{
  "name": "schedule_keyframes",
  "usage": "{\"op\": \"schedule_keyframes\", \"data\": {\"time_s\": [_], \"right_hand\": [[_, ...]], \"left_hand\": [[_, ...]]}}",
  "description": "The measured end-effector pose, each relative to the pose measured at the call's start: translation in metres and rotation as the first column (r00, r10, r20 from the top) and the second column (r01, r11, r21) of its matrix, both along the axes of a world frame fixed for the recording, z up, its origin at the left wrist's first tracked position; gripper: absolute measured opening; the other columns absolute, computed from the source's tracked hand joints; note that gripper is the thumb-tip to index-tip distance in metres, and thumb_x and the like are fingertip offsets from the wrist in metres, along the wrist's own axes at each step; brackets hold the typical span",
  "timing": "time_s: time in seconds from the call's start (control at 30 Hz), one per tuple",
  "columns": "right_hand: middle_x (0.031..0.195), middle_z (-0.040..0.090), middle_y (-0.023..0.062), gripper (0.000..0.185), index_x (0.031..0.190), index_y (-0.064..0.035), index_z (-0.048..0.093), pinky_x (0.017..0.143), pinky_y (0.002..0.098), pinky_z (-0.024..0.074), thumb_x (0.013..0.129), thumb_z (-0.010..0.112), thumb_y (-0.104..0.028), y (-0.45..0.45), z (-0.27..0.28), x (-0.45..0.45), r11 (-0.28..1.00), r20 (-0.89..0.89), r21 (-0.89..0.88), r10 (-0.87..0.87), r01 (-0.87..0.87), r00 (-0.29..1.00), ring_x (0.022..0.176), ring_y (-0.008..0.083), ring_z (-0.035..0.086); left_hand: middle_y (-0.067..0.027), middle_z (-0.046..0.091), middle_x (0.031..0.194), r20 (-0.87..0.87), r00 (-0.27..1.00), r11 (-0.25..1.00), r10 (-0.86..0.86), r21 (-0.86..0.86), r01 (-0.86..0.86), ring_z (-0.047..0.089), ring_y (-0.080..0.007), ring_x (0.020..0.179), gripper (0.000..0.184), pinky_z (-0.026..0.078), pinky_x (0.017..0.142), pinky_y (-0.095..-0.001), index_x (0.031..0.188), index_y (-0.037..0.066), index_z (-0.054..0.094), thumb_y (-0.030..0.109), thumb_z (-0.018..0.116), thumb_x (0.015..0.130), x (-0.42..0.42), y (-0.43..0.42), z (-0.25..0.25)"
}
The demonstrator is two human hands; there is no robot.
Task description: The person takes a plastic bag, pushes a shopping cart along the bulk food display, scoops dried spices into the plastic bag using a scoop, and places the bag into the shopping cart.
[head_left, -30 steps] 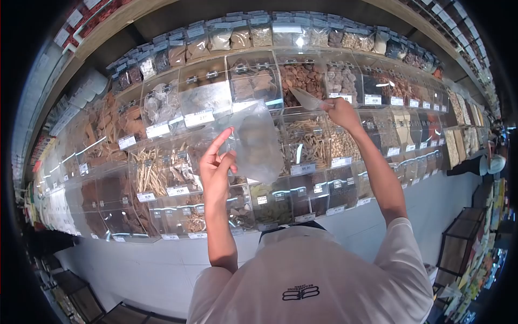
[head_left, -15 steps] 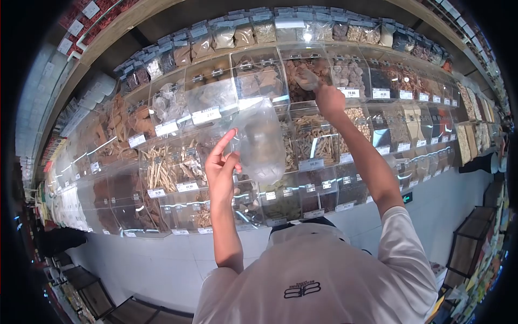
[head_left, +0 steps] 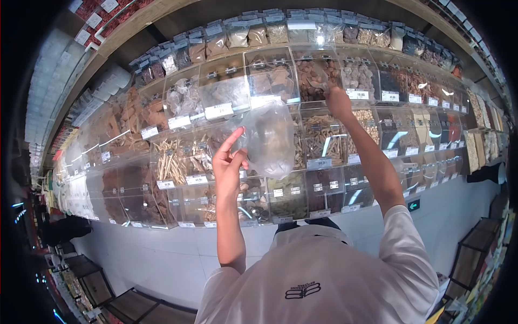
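A translucent plastic bag (head_left: 271,141) hangs from my left hand (head_left: 231,162). Its index finger points up while the thumb and the other fingers pinch the bag's edge. The bag looks puffed out, and I cannot tell what, if anything, lies inside, as the bins show through it. My right hand (head_left: 339,102) is closed round the handle of a scoop (head_left: 320,75), which is blurred and partly see-through. The scoop reaches into an upper clear bin of brown dried pieces (head_left: 307,65), with my fist at the bin's front edge.
Tiered clear acrylic bins with price labels (head_left: 218,110) curve across the view, holding dried goods such as pale sticks (head_left: 170,161). Packed bags (head_left: 237,35) line the shelf above. Red goods (head_left: 108,16) show at upper left, dark crates (head_left: 477,237) at lower right.
The view has shifted, so the bins sit farther right. The scoop has turned from lying slanted to the left to standing more upright over the brown pieces. The left hand keeps the bag.
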State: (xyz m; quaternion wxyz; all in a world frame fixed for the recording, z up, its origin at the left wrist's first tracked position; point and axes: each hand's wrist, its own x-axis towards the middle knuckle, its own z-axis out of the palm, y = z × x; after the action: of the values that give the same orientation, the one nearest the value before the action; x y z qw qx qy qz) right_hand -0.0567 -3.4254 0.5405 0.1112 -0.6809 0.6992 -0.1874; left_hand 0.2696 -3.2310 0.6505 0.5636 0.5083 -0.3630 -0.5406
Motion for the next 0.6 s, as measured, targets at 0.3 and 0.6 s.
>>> {"op": "schedule_keyframes", "data": {"time_s": [0.3,0.6], "right_hand": [[0.102,0.066,0.0276,0.043,0.129,-0.0073,0.059,0.086,0.046,0.0494,0.088,0.065,-0.018,0.047,0.02,-0.043,1.0,0.26,-0.012,-0.023,0.027,0.965,0.099,0.0422,0.064],[0.111,0.067,0.0226,0.043,0.128,-0.0026,0.059,0.087,0.0369,0.0488,0.088,0.069,-0.016,0.09,0.071,-0.07,0.987,0.358,-0.013,0.154,-0.16,0.921,0.1,0.0321,0.067]], "left_hand": [[-0.0051,0.062,0.13,-0.023,0.999,0.998,-0.039,-0.048,0.038,0.052,-0.0023,0.057,0.053,0.045,0.055,-0.0179,0.134,0.001,0.055,-0.008,0.056,0.082,0.001,-0.009,-0.002],[-0.0029,0.065,0.126,-0.046,0.996,0.994,-0.076,-0.077,0.072,0.051,-0.0019,0.056,0.054,0.045,0.057,-0.0181,0.136,0.001,0.053,-0.007,0.056,0.083,0.0,-0.016,-0.007]]}}
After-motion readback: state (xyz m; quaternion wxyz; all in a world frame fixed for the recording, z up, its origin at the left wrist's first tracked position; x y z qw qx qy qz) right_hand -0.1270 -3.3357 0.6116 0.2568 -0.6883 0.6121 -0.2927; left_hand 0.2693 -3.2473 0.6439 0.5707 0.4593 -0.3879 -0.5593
